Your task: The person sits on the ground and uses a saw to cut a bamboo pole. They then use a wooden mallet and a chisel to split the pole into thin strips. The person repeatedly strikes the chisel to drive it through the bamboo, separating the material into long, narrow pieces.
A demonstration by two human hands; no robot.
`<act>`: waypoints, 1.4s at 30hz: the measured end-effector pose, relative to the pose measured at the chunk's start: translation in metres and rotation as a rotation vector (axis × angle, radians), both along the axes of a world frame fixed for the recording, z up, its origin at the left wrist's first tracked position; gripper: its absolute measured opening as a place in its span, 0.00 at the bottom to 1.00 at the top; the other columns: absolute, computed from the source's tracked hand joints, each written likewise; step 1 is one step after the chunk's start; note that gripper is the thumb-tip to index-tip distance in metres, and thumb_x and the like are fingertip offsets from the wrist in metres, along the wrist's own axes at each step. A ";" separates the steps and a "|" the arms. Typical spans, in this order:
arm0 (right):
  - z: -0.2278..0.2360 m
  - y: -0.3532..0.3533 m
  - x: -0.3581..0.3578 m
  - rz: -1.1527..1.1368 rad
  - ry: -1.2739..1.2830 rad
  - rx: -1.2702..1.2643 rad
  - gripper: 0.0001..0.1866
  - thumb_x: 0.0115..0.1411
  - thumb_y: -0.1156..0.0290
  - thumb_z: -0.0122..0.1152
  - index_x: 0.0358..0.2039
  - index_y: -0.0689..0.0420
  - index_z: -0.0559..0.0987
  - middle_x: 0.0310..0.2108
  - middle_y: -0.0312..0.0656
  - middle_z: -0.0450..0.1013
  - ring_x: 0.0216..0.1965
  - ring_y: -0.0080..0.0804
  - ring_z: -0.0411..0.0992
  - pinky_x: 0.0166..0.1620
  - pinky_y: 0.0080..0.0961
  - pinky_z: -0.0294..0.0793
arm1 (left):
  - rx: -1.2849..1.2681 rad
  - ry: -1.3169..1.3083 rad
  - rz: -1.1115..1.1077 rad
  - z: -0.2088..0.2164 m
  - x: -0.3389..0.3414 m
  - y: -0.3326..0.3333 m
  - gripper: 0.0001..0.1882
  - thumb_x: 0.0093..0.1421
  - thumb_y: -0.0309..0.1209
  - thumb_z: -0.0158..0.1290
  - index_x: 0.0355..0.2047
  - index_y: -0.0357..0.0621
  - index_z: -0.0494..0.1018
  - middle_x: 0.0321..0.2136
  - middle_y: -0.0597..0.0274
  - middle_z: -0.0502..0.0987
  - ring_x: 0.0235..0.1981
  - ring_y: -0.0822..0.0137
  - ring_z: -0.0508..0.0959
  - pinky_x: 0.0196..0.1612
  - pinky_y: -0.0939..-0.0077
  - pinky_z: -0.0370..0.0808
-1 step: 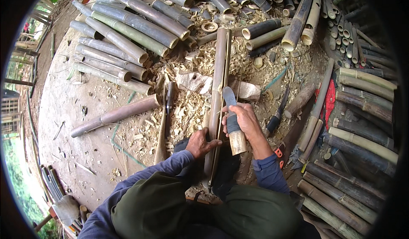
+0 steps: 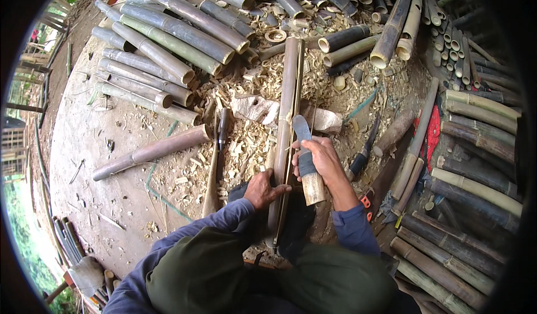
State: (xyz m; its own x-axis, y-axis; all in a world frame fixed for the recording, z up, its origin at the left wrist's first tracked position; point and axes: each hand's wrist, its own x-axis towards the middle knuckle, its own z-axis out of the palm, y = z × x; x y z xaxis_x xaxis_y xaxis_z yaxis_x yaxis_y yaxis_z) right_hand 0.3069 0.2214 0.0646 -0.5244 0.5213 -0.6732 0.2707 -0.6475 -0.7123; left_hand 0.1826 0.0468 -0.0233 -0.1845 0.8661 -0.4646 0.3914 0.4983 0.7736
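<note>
A long brown bamboo pole [image 2: 288, 90], split along its right side, runs from between my knees away across a pale, rough-hewn block of wood [image 2: 254, 108]. My left hand [image 2: 264, 190] grips the pole's near part, with the thumb laid across it and the other fingers partly hidden on its left side. In my right hand [image 2: 320, 156] is a knife [image 2: 302, 128] with a short, broad grey blade pointing away from me. Its pale wooden handle has a dark wrapping at the upper end. The blade lies just right of the pole; whether it touches is unclear.
Pale wood shavings [image 2: 246, 146] cover the ground around the block. Cut bamboo tubes [image 2: 179, 26] lie at the far left, with more stacked bamboo [image 2: 475, 152] on the right. A single brown tube [image 2: 151, 153] and a dark-handled tool [image 2: 222, 132] lie to the left.
</note>
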 end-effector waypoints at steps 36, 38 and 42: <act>-0.001 0.090 -0.047 -0.178 0.155 0.359 0.17 0.66 0.67 0.48 0.42 0.70 0.77 0.22 0.51 0.78 0.16 0.36 0.77 0.17 0.33 0.80 | 0.014 0.022 -0.058 -0.010 -0.003 -0.004 0.39 0.53 0.61 0.66 0.42 0.30 0.74 0.30 0.38 0.80 0.35 0.43 0.82 0.40 0.53 0.77; 0.006 0.119 -0.050 -0.112 0.141 0.240 0.19 0.68 0.65 0.48 0.45 0.70 0.76 0.24 0.48 0.77 0.18 0.35 0.78 0.18 0.33 0.80 | 0.005 -0.001 -0.059 -0.009 -0.004 -0.004 0.39 0.54 0.61 0.66 0.42 0.31 0.74 0.31 0.38 0.80 0.35 0.43 0.82 0.41 0.52 0.77; 0.010 0.143 -0.055 -0.039 0.163 0.198 0.18 0.67 0.64 0.50 0.41 0.70 0.75 0.24 0.52 0.78 0.17 0.38 0.77 0.19 0.35 0.80 | 0.025 -0.021 -0.047 -0.004 -0.004 -0.003 0.40 0.54 0.62 0.65 0.43 0.31 0.74 0.31 0.38 0.80 0.35 0.43 0.82 0.41 0.52 0.77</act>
State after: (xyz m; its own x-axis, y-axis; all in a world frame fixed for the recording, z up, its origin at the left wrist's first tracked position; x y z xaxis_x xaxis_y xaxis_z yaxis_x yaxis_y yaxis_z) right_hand 0.2522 0.3648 0.0743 -0.5947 0.6562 -0.4646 0.1200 -0.4989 -0.8583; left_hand 0.1790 0.0437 -0.0275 -0.1338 0.8851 -0.4456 0.3971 0.4599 0.7942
